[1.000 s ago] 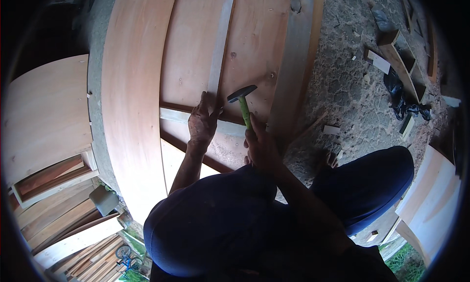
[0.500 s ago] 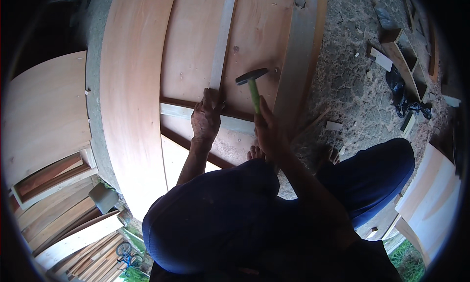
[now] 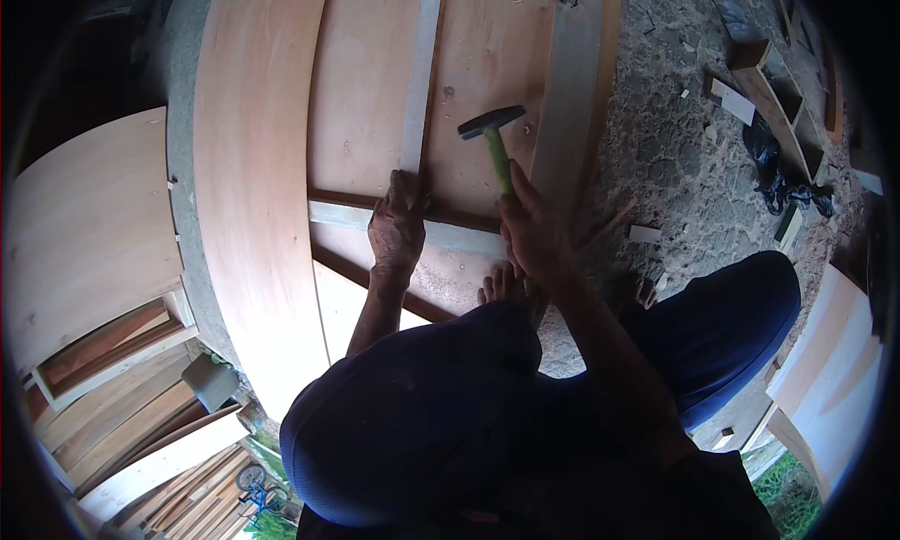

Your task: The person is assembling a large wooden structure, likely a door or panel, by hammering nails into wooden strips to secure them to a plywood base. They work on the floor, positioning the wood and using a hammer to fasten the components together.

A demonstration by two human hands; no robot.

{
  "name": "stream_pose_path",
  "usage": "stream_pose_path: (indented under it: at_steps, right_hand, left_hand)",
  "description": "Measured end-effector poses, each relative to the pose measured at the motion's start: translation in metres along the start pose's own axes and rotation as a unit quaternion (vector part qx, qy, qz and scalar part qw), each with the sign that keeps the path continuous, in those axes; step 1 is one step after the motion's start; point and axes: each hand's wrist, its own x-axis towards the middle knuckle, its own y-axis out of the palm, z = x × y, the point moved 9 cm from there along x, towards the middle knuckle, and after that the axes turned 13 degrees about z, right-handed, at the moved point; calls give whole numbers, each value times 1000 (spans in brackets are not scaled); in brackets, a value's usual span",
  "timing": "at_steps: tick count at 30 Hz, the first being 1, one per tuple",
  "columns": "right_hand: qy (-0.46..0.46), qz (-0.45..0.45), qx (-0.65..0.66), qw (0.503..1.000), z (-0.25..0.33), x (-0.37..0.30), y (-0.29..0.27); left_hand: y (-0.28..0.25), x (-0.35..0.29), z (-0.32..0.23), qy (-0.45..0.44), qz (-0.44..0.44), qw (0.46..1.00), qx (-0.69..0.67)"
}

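Nearest the eye are the person's dark blue trousers (image 3: 412, 399), the knees spread apart. Just past one knee a bare foot (image 3: 502, 285) shows beside the near right part of a large framed plywood panel (image 3: 370, 90); whether it bears on the panel is unclear.

The right hand (image 3: 536, 231) is wrapped round the green handle of a hammer (image 3: 492, 121), whose dark head hangs above the panel, between its middle and its right edge, apart from the wood. The left hand (image 3: 397, 231) lies over the joint where a narrow lengthwise strip (image 3: 422, 81) meets a crosspiece (image 3: 342, 214) near the panel's near end. Its fingers are bent at the strip's end; I cannot tell whether they pinch a nail or only press on the wood.

The step in hand appears to be hammer work at this joint, at a point between blows or ahead of one. A stroke from here would call for a steady strip, a square hammer face and left fingertips clear of the striking spot.

Along the panel's right edge runs a wide plank (image 3: 567, 99). Beyond it, on the rough floor (image 3: 647, 156), lie a black plastic bag (image 3: 764, 156) and an open wooden box (image 3: 776, 99).
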Motion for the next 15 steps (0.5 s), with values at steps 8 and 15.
stream_pose_path:
  at_steps: [8,15]
  right_hand:
    - [-54,-6,-94,994,-18,10,4]
    - [-36,-9,-136,990,6,2,9]
  left_hand:
    - [-5,5,2,-25,11,999,-44]
    - [-6,4,8,-45,28,997,-50]
